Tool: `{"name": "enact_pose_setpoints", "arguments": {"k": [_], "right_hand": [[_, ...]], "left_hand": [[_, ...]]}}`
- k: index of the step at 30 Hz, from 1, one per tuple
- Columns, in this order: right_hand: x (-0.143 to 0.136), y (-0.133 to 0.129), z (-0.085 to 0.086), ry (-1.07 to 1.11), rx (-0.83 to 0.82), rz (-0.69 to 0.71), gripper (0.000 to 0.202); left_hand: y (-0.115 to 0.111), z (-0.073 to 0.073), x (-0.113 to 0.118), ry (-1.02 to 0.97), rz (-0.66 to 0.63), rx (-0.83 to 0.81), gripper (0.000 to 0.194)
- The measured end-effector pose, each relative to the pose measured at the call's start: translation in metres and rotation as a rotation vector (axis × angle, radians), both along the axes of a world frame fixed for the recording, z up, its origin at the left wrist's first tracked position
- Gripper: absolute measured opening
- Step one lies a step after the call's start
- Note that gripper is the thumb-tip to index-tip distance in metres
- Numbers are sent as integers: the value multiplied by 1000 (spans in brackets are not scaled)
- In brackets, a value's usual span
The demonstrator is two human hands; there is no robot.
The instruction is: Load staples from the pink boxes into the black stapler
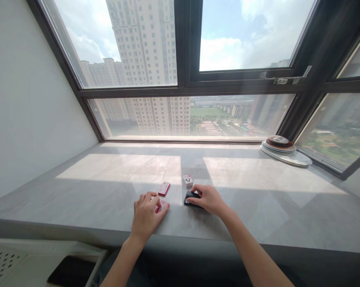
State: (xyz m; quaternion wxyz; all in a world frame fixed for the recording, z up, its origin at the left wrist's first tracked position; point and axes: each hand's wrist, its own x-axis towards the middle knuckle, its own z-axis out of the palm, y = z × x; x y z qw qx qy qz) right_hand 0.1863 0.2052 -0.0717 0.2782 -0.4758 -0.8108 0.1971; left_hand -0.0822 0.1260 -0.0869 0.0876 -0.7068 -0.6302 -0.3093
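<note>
My left hand (146, 213) is closed around a small red-and-white box (163, 205), partly hidden by the fingers, low over the sill. On the right, my right hand (208, 199) grips a black stapler (191, 198) from above, thumb on the near side and fingers on the far side. Just beyond my left hand lies a flat red box (164, 188). A small white box (187, 180) with a dark picture and red print sits behind the stapler, close to my right fingers.
The grey marble sill (93, 199) runs along the window, with sunlit patches. Stacked plates (283, 149) stand at the far right corner. Below the front edge at left, a dark flat item (72, 271) lies on a pale surface (27, 263).
</note>
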Motion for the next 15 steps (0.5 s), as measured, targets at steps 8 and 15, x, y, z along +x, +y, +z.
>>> {"name": "enact_pose_setpoints", "arguments": {"k": [8, 15], "right_hand": [[2, -13, 12, -58, -35, -16, 26], [14, -27, 13, -54, -112, -150, 24]], "left_hand": [[27, -27, -9, -298, -241, -191, 57], [49, -21, 40, -220, -263, -137, 66]]}}
